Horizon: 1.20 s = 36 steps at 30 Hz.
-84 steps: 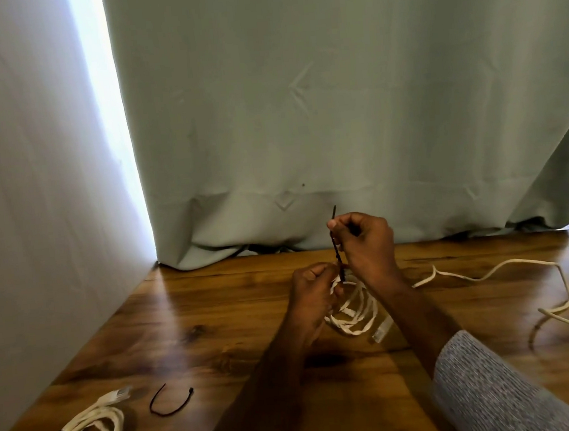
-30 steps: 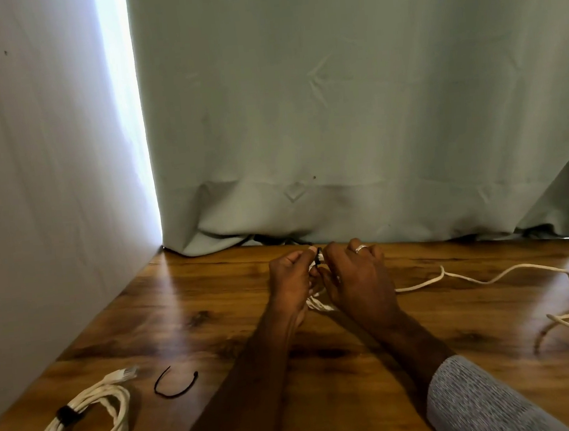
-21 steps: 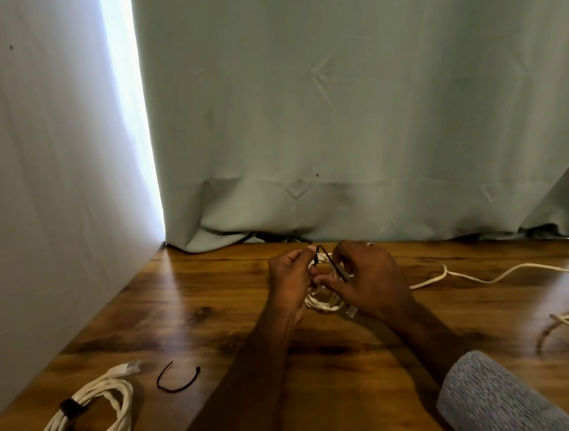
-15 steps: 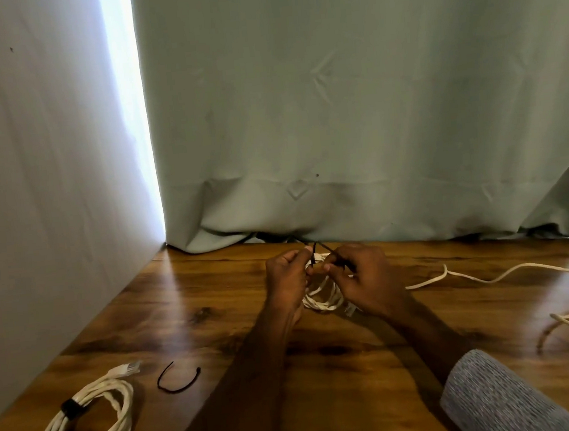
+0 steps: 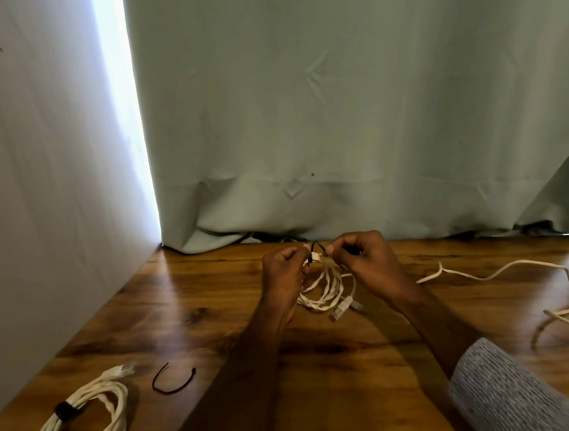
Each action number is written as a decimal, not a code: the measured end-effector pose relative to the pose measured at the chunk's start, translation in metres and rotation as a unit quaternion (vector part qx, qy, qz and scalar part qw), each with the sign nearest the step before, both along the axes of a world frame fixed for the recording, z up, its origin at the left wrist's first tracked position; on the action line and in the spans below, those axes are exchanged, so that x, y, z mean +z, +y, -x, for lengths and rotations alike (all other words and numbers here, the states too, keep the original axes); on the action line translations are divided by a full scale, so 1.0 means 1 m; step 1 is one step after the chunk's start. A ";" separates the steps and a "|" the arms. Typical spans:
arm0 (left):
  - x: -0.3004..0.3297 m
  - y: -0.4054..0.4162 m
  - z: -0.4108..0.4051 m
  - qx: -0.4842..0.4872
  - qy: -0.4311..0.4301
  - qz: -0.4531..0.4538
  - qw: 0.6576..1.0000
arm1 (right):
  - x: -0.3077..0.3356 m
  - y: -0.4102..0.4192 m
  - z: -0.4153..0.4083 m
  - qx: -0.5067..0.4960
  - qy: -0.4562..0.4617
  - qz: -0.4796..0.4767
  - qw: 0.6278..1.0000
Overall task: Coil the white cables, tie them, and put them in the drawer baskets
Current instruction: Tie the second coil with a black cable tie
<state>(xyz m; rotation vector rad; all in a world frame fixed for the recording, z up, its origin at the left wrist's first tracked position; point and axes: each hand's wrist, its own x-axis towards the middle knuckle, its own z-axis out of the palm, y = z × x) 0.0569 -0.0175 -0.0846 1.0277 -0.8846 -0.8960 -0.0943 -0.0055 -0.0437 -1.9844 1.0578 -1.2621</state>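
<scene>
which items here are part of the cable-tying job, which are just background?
Job:
- small coil, held up by left hand and right hand
- black tie at the coil's top
- tied coil
- spare black tie
- loose cable

Background:
- wooden table
- curtain
- white wall
</scene>
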 end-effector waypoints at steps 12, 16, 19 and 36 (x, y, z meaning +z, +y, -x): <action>0.002 0.003 0.008 -0.009 -0.015 0.032 0.999 | -0.021 -0.008 -0.008 -0.055 0.125 0.179 0.974; 0.002 0.004 0.007 -0.009 -0.013 0.033 0.999 | -0.027 -0.011 -0.014 -0.110 0.216 0.282 0.928; 0.002 0.004 0.006 -0.024 -0.011 0.016 1.000 | -0.026 -0.015 -0.014 -0.136 0.247 0.334 0.899; 0.007 0.008 0.006 -0.106 -0.102 0.021 0.989 | -0.023 -0.024 0.010 -0.104 0.222 0.298 0.923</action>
